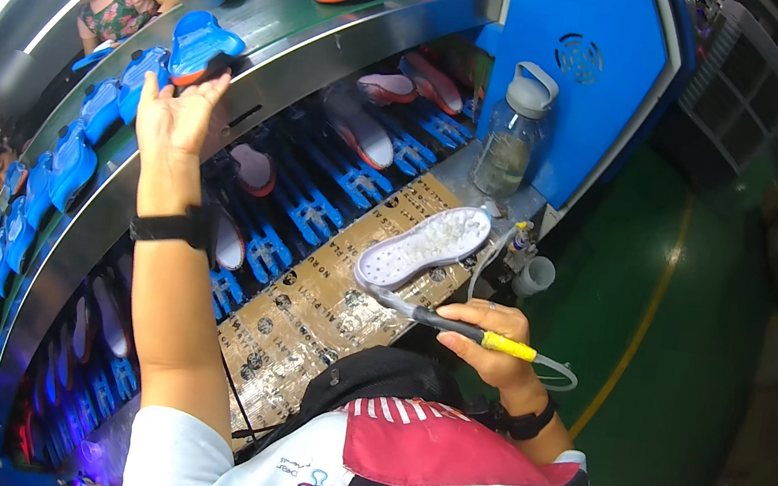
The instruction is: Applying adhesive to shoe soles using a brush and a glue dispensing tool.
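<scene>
My left hand is raised to the conveyor's edge at the left, palm up with fingers spread. Its fingertips meet the near end of a blue shoe-shaped piece with an orange rim; whether they bear its weight I cannot tell. In my right hand is a glue brush with a black and yellow handle and a clear tube. The brush's front end lies close to the near end of a white shoe sole, which rests on a taped cardboard sheet; its exact tip is hard to make out.
The curved conveyor carries several blue pieces. Below it, soles sit on a rack with blue holders. A lidded bottle stands beside a blue machine cabinet, with a white cup nearby. People are across the conveyor.
</scene>
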Tool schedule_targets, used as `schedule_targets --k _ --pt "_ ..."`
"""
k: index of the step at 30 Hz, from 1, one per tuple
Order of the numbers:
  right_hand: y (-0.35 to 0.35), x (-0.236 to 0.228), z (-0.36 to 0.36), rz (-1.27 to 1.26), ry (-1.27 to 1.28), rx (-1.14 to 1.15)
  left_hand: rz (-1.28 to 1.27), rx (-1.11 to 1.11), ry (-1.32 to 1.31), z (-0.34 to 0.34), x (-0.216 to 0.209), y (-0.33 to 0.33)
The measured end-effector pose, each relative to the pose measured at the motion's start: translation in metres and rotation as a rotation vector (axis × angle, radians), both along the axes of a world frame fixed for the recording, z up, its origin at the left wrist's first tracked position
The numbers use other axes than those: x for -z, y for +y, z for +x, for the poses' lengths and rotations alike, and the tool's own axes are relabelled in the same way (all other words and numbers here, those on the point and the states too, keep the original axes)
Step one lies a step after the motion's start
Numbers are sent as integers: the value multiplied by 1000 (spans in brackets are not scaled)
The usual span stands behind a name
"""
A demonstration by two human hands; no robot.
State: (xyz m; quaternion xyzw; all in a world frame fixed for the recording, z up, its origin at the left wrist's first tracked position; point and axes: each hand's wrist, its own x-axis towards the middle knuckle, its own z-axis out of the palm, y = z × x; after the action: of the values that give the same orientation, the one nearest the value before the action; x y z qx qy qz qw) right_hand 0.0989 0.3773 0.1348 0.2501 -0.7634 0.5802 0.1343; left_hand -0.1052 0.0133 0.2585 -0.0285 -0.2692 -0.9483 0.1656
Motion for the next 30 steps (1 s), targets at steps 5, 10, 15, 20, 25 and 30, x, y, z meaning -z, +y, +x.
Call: schedule_targets --k 5,10,15,20,25,30 --pt "7 13 -2 -51 -87 14 -275 26 -143 55 -7 25" --pt "-10 19 -7 -113 -157 -76 -1078 -722 15 91 -8 2" --pt "-29 21 -13 -76 -150 -143 -1913 -1472 -13 110 -9 -77" --pt "-49 20 -12 -71 -59 -196 -2246 -1309 2 129 -6 -140" --pt "-53 19 -9 -93 -39 -176 -2355 -1386 6 126 -15 -144" --pt "-38 25 -9 -98 -14 -126 -2397 -1269 -462 117 -12 -190"
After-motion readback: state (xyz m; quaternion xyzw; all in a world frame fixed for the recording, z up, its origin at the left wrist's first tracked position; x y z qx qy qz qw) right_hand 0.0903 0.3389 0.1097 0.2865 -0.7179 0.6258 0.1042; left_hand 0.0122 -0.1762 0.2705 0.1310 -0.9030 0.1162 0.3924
